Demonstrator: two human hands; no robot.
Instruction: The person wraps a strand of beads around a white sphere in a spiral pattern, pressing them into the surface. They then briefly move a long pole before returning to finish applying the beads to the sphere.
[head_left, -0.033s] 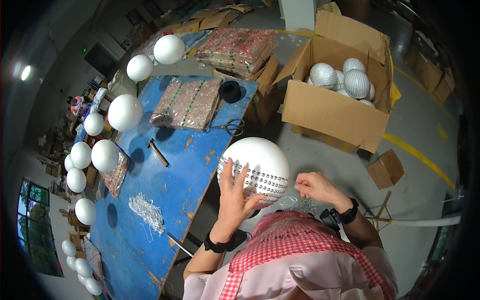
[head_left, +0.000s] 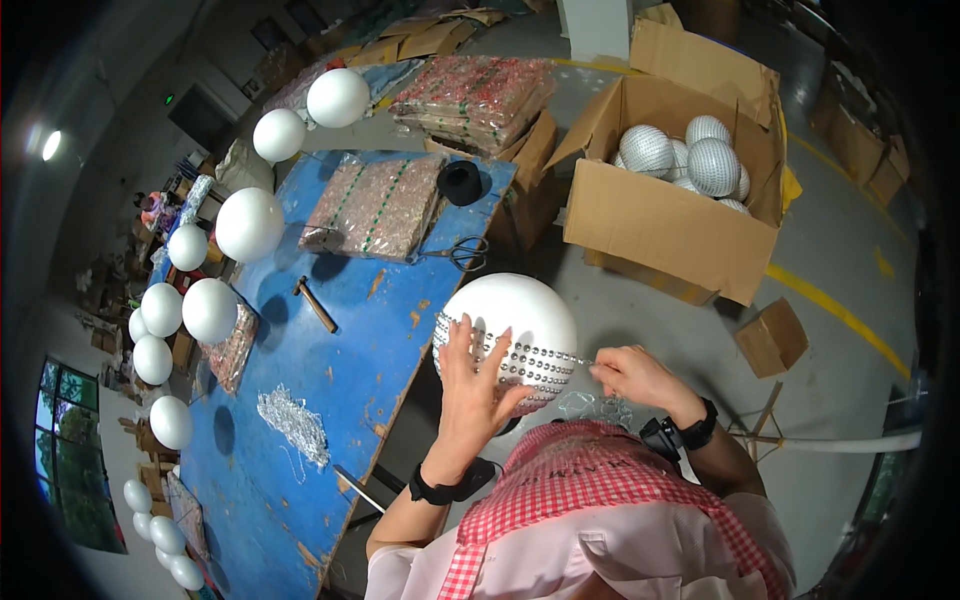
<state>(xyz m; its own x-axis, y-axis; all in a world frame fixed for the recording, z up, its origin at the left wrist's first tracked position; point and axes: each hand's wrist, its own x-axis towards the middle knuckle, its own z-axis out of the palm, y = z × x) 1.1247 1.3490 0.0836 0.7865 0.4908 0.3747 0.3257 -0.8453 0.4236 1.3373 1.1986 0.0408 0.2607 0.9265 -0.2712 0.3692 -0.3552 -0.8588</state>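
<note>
1. Left hand (head_left: 470, 385) lies with fingers spread wide, palm flat against the white foam ball (head_left: 510, 335), apparently to steady it above the blue table's (head_left: 300, 500) near edge.
2. Right hand (head_left: 635, 372) is pinched narrow on the end of a mirrored bead strip (head_left: 520, 352), held taut so it sits in even rows around the ball's lower half.
3. Finished mirrored balls (head_left: 690, 160) fill the cardboard box (head_left: 660, 235) well apart.
</note>
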